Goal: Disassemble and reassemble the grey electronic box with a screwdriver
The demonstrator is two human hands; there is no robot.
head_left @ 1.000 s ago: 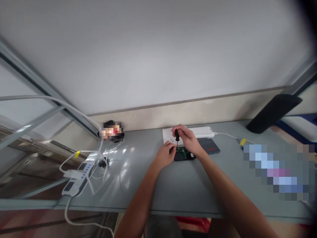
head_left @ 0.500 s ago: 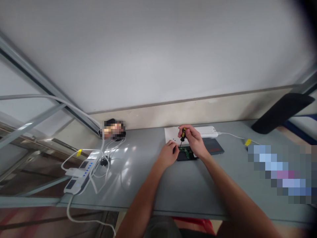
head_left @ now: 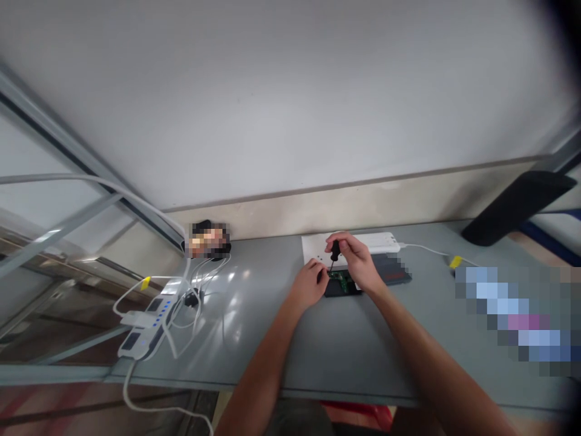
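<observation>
My right hand [head_left: 356, 260] is closed round the handle of a small screwdriver [head_left: 335, 251], held nearly upright. Its thin shaft points down at the upper left corner of a black plastic casing [head_left: 336, 289] with a green circuit board [head_left: 344, 281] inside. At that same corner my left hand [head_left: 309, 283] grips the casing's left edge, fingers curled and close to the screwdriver's tip. The screw under the tip, if any, is too small to see. A white sheet [head_left: 311, 247] with a few small dark specks lies just behind the hands.
Right of the casing lies a dark grey flat panel [head_left: 390, 269], with a white power strip [head_left: 384, 242] behind it. Another power strip [head_left: 140, 339] with looped cables is on the left of the grey table [head_left: 254, 339]. A black cylindrical object [head_left: 517, 209] leans at the right.
The screwdriver handle has turned in my right hand: its yellow parts showed before, and now mostly black faces me. My left hand stays at the casing's corner.
</observation>
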